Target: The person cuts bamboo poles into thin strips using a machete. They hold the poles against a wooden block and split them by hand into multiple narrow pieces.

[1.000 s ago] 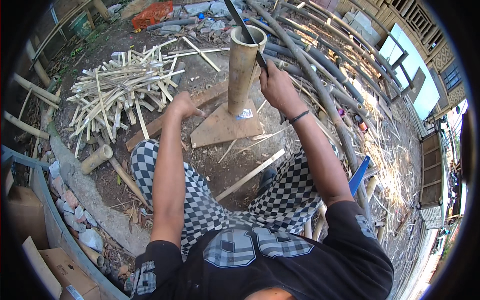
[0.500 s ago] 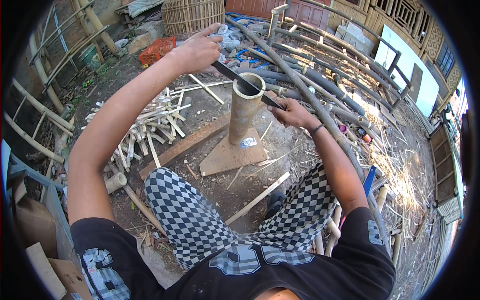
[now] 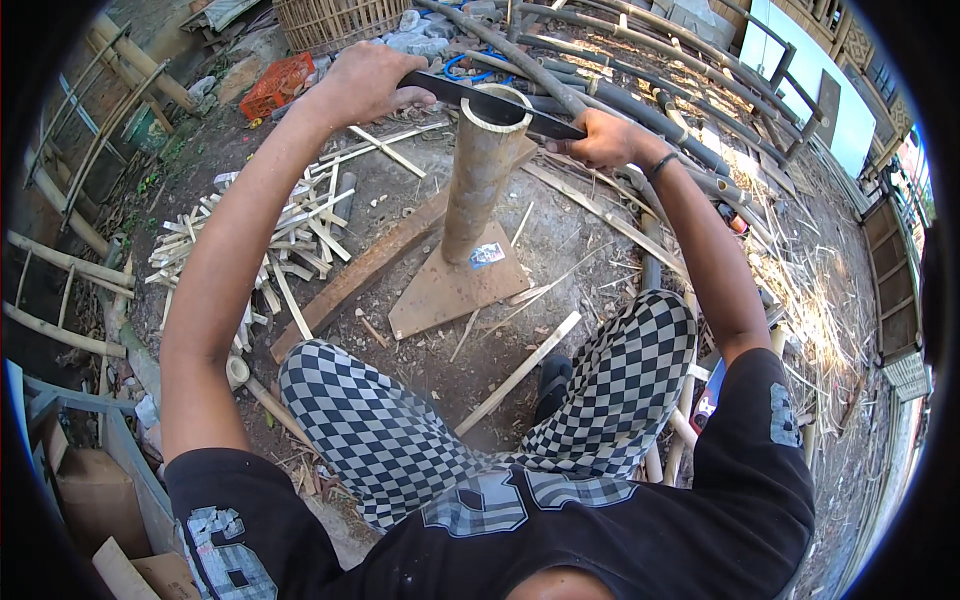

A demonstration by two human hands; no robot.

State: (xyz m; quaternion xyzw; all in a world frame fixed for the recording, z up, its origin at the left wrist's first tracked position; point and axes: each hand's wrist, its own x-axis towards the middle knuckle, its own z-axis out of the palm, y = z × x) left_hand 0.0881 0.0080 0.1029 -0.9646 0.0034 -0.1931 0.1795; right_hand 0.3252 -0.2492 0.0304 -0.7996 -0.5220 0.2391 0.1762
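Observation:
Across the mouth of an upright bamboo tube lies a long dark blade, sloping down toward the right. My left hand is closed on the blade's left end, its thumb stretched along the near side. On the other end, my right hand grips the blade with bent fingers, a dark band at the wrist. The tube stands on a flat brown wooden base with a small sticker near its foot. Whether the blade's edge bites into the rim cannot be made out.
Split bamboo sticks lie heaped left of the tube, beside a thick wooden beam. A red crate and woven basket stand farther back. Bamboo poles fill the back right. A pale strip lies between my legs.
Both hands have shifted left in the view with the blade, which slopes less steeply now. The whole scene has shifted slightly up and left. Both hands keep their grip.

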